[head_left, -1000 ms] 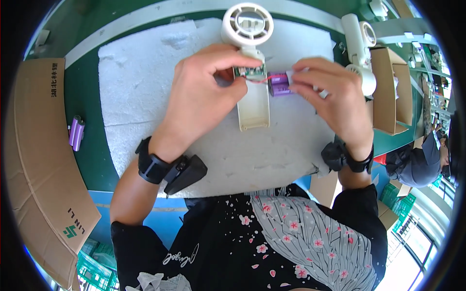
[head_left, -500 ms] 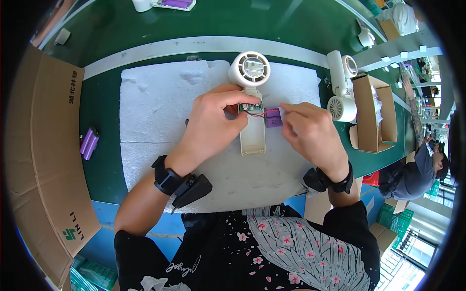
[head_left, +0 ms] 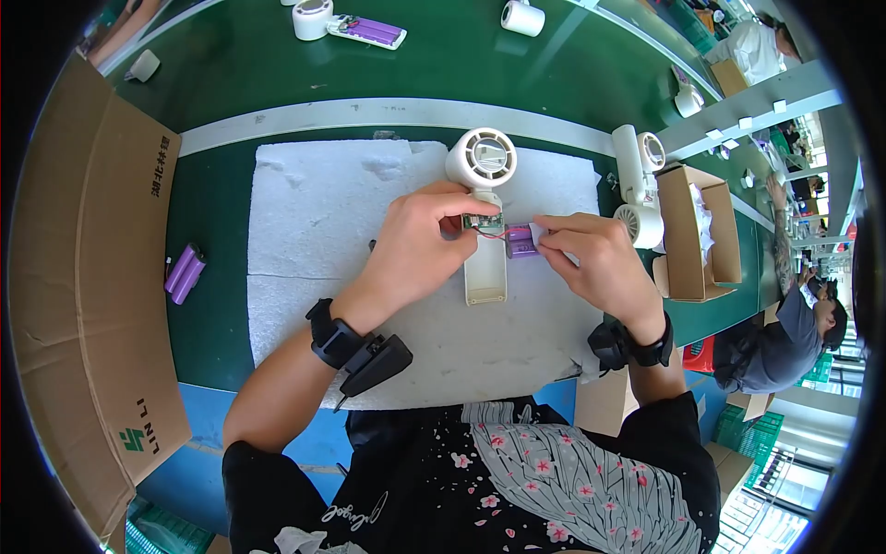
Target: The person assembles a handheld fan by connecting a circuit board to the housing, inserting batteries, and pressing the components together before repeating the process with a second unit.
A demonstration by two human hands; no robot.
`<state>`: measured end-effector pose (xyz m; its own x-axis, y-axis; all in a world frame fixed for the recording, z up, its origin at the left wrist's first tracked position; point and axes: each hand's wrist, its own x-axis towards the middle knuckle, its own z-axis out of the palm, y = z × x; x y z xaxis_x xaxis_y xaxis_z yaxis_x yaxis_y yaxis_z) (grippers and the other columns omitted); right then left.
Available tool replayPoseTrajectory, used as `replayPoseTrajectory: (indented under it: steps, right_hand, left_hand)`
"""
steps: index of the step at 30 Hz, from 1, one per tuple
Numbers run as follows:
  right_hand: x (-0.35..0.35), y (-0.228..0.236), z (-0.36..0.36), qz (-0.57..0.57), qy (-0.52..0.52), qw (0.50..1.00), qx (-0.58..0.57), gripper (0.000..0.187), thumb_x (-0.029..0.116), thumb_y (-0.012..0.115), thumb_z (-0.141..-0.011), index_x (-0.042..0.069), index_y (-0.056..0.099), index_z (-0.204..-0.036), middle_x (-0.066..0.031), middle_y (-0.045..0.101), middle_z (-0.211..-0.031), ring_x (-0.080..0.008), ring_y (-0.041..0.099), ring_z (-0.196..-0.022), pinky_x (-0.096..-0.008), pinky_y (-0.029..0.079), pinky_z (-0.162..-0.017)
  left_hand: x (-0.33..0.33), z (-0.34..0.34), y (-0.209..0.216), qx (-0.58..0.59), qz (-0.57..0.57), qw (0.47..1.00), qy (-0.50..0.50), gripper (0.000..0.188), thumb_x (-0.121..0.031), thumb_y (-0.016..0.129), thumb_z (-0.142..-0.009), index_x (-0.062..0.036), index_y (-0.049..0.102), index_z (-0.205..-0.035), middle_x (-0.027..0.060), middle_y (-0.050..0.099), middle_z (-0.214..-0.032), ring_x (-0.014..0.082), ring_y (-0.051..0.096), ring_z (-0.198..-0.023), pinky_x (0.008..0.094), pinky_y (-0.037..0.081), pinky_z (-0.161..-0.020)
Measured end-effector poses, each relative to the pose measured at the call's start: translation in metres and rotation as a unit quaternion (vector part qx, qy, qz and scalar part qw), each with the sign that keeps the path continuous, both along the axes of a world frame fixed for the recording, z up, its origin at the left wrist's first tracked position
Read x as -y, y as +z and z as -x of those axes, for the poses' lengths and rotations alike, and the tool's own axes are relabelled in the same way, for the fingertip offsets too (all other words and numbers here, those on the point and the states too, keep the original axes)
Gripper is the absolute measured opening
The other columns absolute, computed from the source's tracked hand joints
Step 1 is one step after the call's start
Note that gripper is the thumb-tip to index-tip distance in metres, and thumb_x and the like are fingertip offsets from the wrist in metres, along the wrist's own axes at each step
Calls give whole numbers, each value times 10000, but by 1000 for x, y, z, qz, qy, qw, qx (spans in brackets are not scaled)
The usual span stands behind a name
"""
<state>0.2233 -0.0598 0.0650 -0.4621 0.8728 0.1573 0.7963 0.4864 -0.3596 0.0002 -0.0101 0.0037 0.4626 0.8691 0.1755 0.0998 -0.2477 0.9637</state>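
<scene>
A white handheld fan lies on the foam sheet, its round head away from me and its handle shell exposed inside. My left hand is closed on it, thumb and fingertips at the small green circuit board near the neck. Thin red and dark wires lead from the board to a purple battery pack just right of the handle. With my right hand I pinch a small white piece at the pack's right side; its kind is unclear.
White foam sheet covers the green table's middle. Another purple battery pack lies left, beside a tall cardboard box. More white fans and an open carton stand right. Beyond the pale rail sits an opened fan. Another person sits far right.
The whole view has shifted, so the table sits lower in it and more of the far side shows. Both hands keep nearly the same hold on the fan and the white piece.
</scene>
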Motion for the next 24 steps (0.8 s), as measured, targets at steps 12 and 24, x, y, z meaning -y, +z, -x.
replayPoseTrajectory:
  steps: [12,24]
  right_hand:
    - [-11,-4,-6,32,-35,999,-10,91,-20,663,-723,-41,614,-796,-156,667,-923,-302,634,-714,-348,519,-642]
    - [-39,18,-34,-67,-184,980,-47,279,69,739,-741,-4,657,-998,-142,645,-842,-276,640,-741,-326,510,-665]
  left_hand:
    - [0,-3,-1,-1,-6,1000,6,308,41,629,-743,-40,713,-1028,92,664,-973,176,643,-765,269,521,-721]
    - [-1,-3,-5,5,15,1000,17,322,53,627,-742,-47,720,-1034,106,665,-1017,171,648,-787,268,526,-743]
